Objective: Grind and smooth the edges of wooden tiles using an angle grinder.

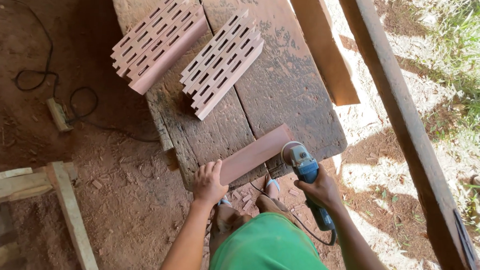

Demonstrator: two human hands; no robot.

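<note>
Head view showed two hands at work and one reddish board (255, 153) lying across the near edge of the workbench (285, 83). Left hand (208, 183) lay flat on the board's near end, fingers spread, pressing rather than gripping. Right hand (319, 188) was wrapped tight round a blue grinder (305, 167), its disc against the board's far end, right at the bench corner. Two stacks of slotted wooden pieces (160, 40) (221, 63) sat farther back, well apart from the hands. Bare bench surface lay open between them and the board
</note>
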